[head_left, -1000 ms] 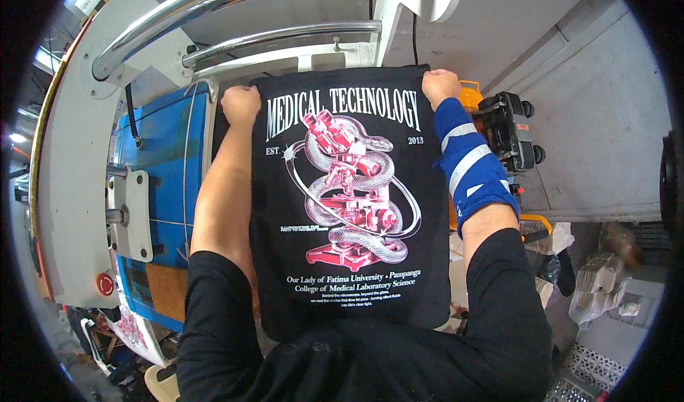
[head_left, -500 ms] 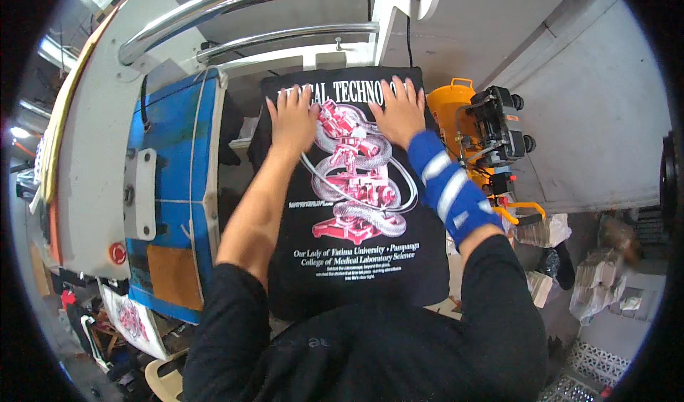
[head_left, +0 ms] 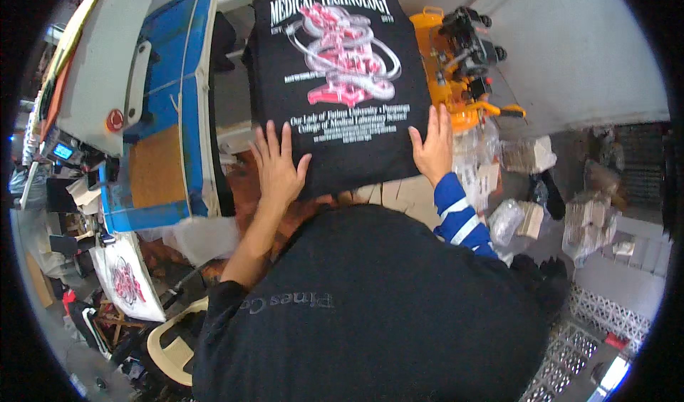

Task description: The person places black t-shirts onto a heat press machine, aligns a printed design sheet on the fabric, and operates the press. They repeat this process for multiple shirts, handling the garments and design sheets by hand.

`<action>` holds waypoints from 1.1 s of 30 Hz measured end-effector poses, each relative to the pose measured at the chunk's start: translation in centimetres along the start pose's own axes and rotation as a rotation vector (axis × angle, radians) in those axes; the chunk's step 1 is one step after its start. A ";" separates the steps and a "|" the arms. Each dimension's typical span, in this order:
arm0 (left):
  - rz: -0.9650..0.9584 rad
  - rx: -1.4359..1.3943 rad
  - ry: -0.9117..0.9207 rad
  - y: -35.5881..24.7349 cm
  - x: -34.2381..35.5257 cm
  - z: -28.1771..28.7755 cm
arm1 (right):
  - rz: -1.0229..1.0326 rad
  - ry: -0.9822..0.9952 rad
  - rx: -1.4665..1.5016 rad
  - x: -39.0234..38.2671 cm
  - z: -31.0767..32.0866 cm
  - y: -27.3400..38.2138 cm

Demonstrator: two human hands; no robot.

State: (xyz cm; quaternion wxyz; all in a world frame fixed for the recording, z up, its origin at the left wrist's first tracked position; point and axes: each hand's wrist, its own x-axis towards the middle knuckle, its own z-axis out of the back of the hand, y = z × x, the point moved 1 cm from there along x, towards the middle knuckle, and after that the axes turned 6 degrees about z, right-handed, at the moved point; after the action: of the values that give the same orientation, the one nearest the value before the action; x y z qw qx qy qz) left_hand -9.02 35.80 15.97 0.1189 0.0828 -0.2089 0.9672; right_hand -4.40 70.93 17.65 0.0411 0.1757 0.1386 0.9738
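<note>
A black printed T-shirt (head_left: pixel 342 161) lies spread flat over a rectangular board, which it covers. Its print shows white lettering around a red-and-grey coiled design. At the shirt's near left edge, my left hand (head_left: pixel 279 175) rests with its fingers spread. By the near right edge, my right hand (head_left: pixel 436 151) has its fingers straight and its thumb apart, and a blue wrist wrap (head_left: pixel 459 213) with pale stripes sits below it. Neither hand grips anything; whether the right one touches the cloth I cannot tell.
A large press with a blue panel (head_left: pixel 167 88) stands close on the left. An orange machine (head_left: pixel 427 28) with a black motor is at the far right, with plastic-wrapped bundles (head_left: pixel 527 152) nearer. A cream plastic chair (head_left: pixel 171 341) and a white printed sheet (head_left: pixel 128 281) are lower left.
Both hands have slid from the top of the print toward me, down to the shirt's near corners. The view has tilted, so the shirt sits higher in the picture.
</note>
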 end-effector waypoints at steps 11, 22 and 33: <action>-0.164 0.085 0.023 -1.1 -1.8 -0.1 | 0.058 0.139 -0.169 -5.7 -1.4 2.2; -0.433 -0.147 0.077 -4.5 -4.0 -1.6 | 0.165 0.216 -0.047 -5.5 -2.5 10.5; -0.575 -0.496 -0.433 -13.4 5.8 8.6 | 0.592 -0.042 -0.032 -1.2 -3.7 9.5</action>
State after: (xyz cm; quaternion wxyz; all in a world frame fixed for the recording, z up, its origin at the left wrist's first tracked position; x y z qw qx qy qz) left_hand -10.11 45.20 30.08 0.3532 0.3073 -0.4234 0.7756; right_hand -4.86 60.74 16.66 -0.2389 0.2282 0.0650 0.9416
